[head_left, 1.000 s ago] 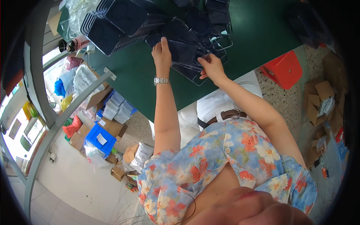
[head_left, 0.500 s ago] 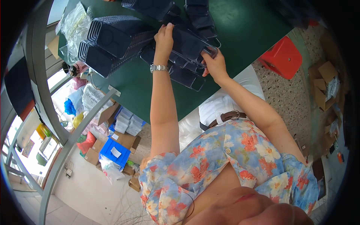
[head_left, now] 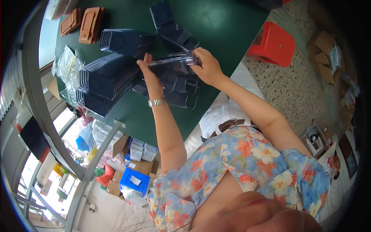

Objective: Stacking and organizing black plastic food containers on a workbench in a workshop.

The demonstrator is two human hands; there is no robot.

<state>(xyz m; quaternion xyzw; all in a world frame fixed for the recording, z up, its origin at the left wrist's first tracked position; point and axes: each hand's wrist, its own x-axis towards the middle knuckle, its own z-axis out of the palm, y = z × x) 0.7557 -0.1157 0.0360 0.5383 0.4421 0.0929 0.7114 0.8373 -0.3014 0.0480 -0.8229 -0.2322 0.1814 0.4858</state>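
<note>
My right hand (head_left: 208,67) is closed around one end of a dark case with clear rims (head_left: 172,60), shaped like a phone case and tilted nearly edge-on above the table. My left hand (head_left: 151,77), with a metal watch at the wrist, is at the other end, its visible fingers raised and apart. Whether it touches the case I cannot tell. Under the held case, several similar dark cases (head_left: 179,85) lie overlapping. To the left of my left hand stand long nested stacks of them (head_left: 104,75). More loose ones (head_left: 162,15) lie on the far side.
The green table (head_left: 228,27) carries crumpled clear plastic bags (head_left: 68,65) and brown-orange trays (head_left: 91,25) at the far left. A red stool (head_left: 276,44) stands by the right edge. Cardboard boxes and a blue bin (head_left: 135,179) sit on the floor at lower left. A grey metal frame (head_left: 94,160) rises there.
The case in my right hand has turned nearly edge-on. My left hand has come off the pile's top to its left, fingers raised. The whole view has shifted, showing more of the far left table.
</note>
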